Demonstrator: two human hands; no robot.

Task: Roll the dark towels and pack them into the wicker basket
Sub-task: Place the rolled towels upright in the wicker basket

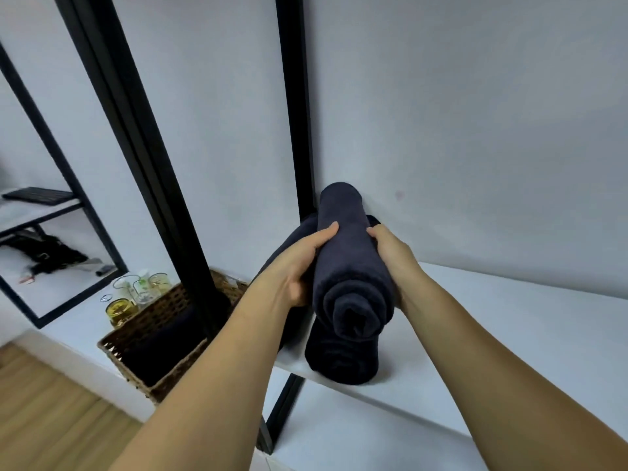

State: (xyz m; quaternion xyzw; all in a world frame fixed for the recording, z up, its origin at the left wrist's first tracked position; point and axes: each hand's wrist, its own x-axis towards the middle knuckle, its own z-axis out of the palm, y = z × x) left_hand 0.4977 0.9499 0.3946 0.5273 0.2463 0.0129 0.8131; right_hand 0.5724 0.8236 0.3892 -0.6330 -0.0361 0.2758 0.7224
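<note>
1 rolled towel [350, 266] at centre, gripped by left hand [299, 266] and right hand [390, 256]; 2nd roll [339, 362] waits beneath; wicker basket [125, 372], lower left, seems part-filled.

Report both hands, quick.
Left hand: grips the top rolled dark towel, thumb over it.
Right hand: grips the same towel from the other side.

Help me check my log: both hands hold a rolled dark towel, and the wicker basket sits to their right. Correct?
Wrong side: in the head view the wicker basket sits to their left. The left hand and right hand do hold the rolled dark towel.
</note>
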